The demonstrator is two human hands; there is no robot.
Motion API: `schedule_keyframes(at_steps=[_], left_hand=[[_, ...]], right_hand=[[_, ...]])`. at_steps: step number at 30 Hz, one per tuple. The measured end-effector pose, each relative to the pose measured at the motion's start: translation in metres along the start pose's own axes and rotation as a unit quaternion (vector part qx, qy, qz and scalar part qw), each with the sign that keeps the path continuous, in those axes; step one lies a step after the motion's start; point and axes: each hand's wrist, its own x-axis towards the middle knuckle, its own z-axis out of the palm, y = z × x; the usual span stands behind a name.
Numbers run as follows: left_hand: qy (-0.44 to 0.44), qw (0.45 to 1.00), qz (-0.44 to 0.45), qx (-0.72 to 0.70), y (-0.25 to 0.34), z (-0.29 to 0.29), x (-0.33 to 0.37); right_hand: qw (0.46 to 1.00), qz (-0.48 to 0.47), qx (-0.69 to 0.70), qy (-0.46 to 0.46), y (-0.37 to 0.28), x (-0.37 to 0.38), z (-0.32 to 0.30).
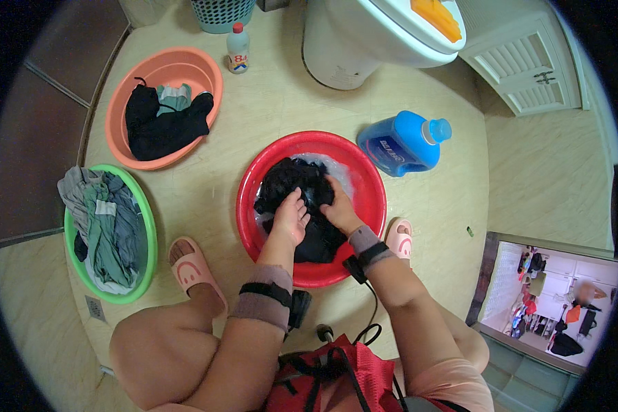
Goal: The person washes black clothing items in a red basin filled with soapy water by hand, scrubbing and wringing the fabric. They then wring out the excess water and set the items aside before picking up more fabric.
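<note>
A wet black garment lies bunched in a red basin with sudsy water around it. My left hand rests against the cloth on its left side, palm turned partly up, with its fingers apart from any grip. From the right, my right hand holds a part of the garment between thumb and fingers. Some of its fingertips are hidden by the dark cloth. Both forearms wear grey cuffs with black straps.
Behind the basin's right side stands a blue detergent bottle. An orange basin with black clothing and a green basin with grey-green clothes sit to the left. A small bottle, a teal basket and a toilet are farther back.
</note>
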Motion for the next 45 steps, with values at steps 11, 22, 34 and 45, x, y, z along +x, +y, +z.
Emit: schedule_keyframes(at_steps=[11,22,34,45], left_hand=[[-0.093,0.987,-0.054,-0.120,0.018,-0.036,0.013],[-0.041,0.997,0.069,0.001,0.009,0.011,-0.004],[-0.053,0.997,0.056,-0.014,0.013,0.018,-0.002],[-0.117,0.981,0.013,-0.154,-0.001,-0.020,0.030]], right_hand=[[0.969,-0.133,0.088,-0.189,-0.126,-0.047,-0.012],[0.983,0.020,-0.174,0.061,0.037,-0.009,-0.002],[0.996,-0.089,0.004,-0.012,-0.031,0.000,-0.006],[0.994,-0.093,-0.052,0.016,-0.101,-0.021,-0.005]])
